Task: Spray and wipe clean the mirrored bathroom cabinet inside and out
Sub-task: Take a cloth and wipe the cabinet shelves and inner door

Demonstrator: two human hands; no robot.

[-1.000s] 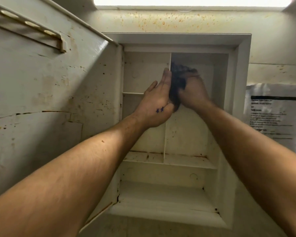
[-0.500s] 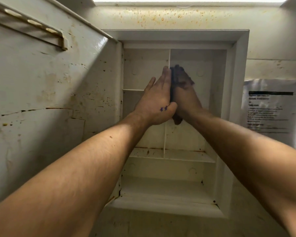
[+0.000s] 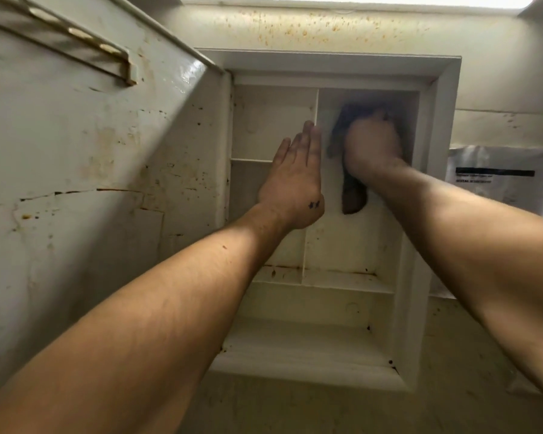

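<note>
The white bathroom cabinet is set into the wall, with its door swung open to the left. Inside are stained shelves and a vertical divider. My right hand is in the upper right compartment, pressing a dark cloth against the back wall; a tail of the cloth hangs down below the hand. My left hand lies flat with straight fingers against the front edge of the divider, holding nothing.
A stained metal rack is fixed high on the inside of the door. A plastic-covered printed notice hangs on the wall right of the cabinet. Rust specks dot the wall above and the lower shelf.
My right hand has moved with the cloth from beside the divider to the right, deeper into the upper right compartment. My left hand stays on the divider.
</note>
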